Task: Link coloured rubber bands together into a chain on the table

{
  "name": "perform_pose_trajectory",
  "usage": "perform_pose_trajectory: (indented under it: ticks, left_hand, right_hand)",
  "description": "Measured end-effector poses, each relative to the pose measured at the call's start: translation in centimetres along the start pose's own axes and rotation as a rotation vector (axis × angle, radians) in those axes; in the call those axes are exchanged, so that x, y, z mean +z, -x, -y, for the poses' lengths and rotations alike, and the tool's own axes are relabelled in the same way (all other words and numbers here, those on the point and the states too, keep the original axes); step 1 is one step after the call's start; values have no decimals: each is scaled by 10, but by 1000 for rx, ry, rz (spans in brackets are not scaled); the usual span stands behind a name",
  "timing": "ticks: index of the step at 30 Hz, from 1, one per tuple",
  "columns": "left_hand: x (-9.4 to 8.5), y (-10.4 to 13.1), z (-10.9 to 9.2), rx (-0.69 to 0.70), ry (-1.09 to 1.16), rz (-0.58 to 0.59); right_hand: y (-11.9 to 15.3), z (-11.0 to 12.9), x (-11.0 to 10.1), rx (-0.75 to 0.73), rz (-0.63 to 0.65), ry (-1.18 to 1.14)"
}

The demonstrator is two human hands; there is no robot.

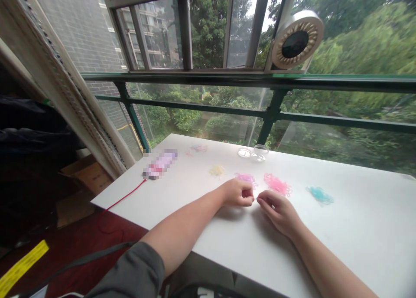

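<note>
My left hand (238,193) and my right hand (276,209) nearly meet over the white table, both with fingers pinched. A tiny pale piece shows between the fingertips, too small to name. Just behind my left hand is a pile of purple bands (246,179). Pink bands (277,185) lie behind my right hand, and a teal pile (320,194) sits farther right. To the left of the purple pile is a small pale yellow one (216,170).
Clear round containers (260,150) stand near the white table's (364,202) back edge. A blurred phone-like object (160,164) with a red cable (125,197) lies at the left. Faint mixed bands (199,148) are at the back left. Green railing (201,108) runs behind.
</note>
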State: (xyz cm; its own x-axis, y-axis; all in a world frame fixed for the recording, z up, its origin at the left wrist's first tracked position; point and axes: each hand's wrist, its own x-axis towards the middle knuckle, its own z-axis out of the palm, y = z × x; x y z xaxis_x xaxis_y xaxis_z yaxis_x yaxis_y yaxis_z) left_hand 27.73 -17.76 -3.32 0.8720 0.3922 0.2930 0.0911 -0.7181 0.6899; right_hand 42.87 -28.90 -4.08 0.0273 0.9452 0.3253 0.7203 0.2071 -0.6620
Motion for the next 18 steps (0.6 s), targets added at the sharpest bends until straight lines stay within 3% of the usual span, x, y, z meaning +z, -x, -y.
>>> perform_pose_trajectory:
  ticks: [12, 15, 18]
  left_hand:
    - [-8, -1, -2, -23, -9, 20]
    - [-13, -1, 1, -36, -8, 42]
    - [-18, -1, 3, -56, -23, 3]
  right_hand:
    - [-5, -3, -3, 32, -102, -58]
    - [-6, -23, -24, 109, -255, 21]
    - [1, -57, -60, 250, -442, 216]
